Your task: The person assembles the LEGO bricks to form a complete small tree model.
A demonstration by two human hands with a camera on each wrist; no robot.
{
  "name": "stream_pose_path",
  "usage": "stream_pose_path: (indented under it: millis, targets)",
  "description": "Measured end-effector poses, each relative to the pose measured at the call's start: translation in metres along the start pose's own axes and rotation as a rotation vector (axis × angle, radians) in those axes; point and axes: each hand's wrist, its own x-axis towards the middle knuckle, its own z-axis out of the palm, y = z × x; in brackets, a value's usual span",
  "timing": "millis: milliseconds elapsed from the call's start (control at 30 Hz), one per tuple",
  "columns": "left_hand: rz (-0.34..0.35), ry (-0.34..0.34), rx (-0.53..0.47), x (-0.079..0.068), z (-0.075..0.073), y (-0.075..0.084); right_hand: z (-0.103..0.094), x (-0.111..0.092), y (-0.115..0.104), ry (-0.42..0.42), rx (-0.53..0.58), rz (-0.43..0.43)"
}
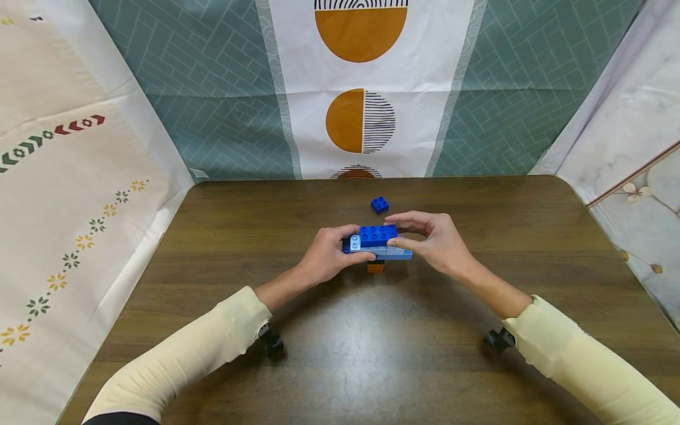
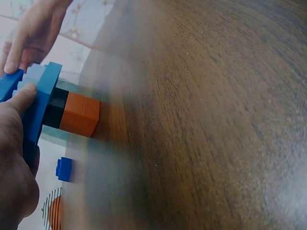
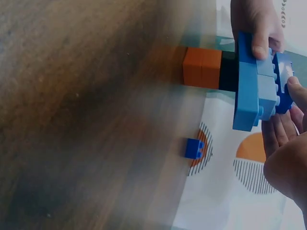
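Observation:
A stack of toy building bricks stands on the table, with orange bricks [image 2: 80,114] at its foot and a black brick [image 3: 228,71] above them. Across these lie wider medium-blue bricks [image 3: 246,98], topped by a light-blue layer [image 3: 266,91]. My left hand [image 1: 329,254] grips the left end of the wide layers, thumb on the near side. With thumb and fingers, my right hand [image 1: 432,242] pinches a dark-blue brick [image 1: 378,235] by its right end. That brick sits close over the light-blue studs, slightly tilted, and studs show between them in the right wrist view.
A small dark-blue brick [image 1: 379,205] lies on the brown wooden table [image 1: 350,354], beyond the stack. Patterned cloth [image 1: 223,88] hangs along the table's back edge, and pale cloths flank both sides.

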Motion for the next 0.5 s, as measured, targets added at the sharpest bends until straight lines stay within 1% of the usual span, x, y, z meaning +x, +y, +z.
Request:
stream_pose_path:
  millis: [233, 500]
  targets:
    - [0.005, -0.002, -0.010, 0.0003, 0.0001, -0.0012, 0.0022, -0.0020, 0.0033, 0.001, -0.039, 0.015]
    - [0.016, 0.001, -0.001, 0.0007, 0.0000, -0.0027, 0.0030, -0.0047, 0.0044, -0.016, -0.070, 0.021]
